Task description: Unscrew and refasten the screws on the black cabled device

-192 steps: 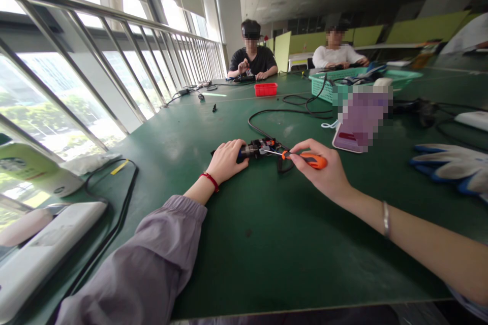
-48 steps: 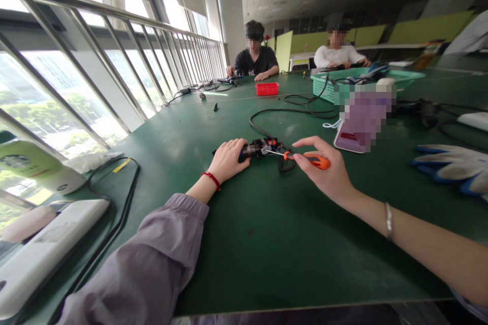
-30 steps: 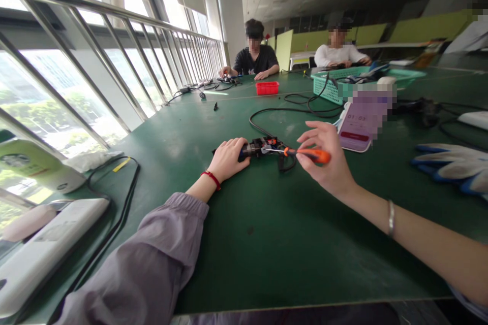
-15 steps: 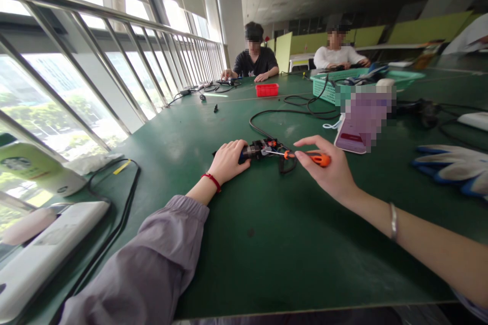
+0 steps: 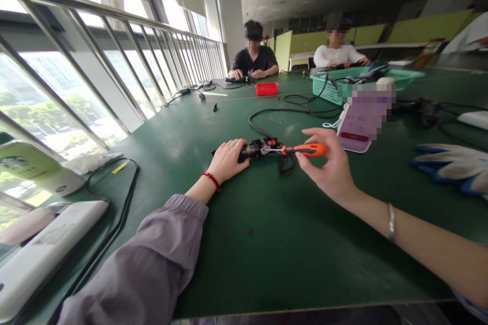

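Observation:
A small black device (image 5: pixel 258 149) with exposed wiring lies on the green table (image 5: pixel 267 233), and a black cable (image 5: pixel 263 114) runs off from it toward the back. My left hand (image 5: pixel 227 161) is closed over its left end and presses it down. My right hand (image 5: pixel 328 164) pinches an orange-handled screwdriver (image 5: pixel 305 149) between thumb and fingers. The shaft lies almost level, and its tip rests in the device's right end.
A phone (image 5: pixel 356 127) leans just behind my right hand. White and blue gloves (image 5: pixel 453 165) lie at the right. A teal basket (image 5: pixel 331 84) and a red tray (image 5: pixel 266 89) stand farther back, where two people sit. White devices (image 5: pixel 46 249) and a cable lie at the left.
My right hand has turned the screwdriver between its fingers and lifted the handle slightly. My left hand and the device have stayed put. The person at the far end has moved both hands.

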A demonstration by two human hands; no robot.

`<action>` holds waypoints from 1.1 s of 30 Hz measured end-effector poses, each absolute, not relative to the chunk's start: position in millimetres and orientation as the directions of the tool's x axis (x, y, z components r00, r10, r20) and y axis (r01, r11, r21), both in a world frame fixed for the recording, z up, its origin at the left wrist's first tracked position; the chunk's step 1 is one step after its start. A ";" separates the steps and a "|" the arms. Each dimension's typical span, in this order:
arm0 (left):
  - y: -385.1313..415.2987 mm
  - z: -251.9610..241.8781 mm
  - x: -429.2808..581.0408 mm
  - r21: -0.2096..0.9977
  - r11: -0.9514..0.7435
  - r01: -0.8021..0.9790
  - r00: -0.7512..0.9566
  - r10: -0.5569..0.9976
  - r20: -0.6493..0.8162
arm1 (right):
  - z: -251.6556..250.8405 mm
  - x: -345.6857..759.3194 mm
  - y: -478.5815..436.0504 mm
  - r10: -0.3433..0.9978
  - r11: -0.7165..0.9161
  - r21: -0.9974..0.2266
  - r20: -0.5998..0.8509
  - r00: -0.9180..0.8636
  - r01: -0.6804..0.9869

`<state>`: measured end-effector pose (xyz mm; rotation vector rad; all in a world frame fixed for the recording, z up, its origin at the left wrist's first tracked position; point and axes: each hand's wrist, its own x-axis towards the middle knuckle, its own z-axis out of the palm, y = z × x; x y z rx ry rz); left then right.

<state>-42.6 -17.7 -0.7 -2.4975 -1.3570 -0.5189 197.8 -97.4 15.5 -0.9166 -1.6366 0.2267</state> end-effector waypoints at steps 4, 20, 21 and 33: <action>-17.4 -0.3 -42.6 -0.049 -0.539 0.841 0.506 0.750 0.426 | 16.7 199.8 -93.7 0.657 0.691 -0.597 0.754 -0.011 0.408; -18.2 0.0 -42.1 -0.036 -0.540 0.841 0.502 0.754 0.423 | 26.9 208.2 -95.9 0.746 0.533 -0.642 0.664 0.052 0.551; -18.1 -0.2 -42.2 -0.036 -0.541 0.841 0.503 0.754 0.424 | 27.0 208.9 -95.1 0.745 0.530 -0.643 0.664 0.059 0.552; -18.4 -0.1 -41.6 -0.025 -0.536 0.844 0.495 0.761 0.419 | 25.5 209.2 -91.6 0.751 0.523 -0.655 0.657 0.068 0.546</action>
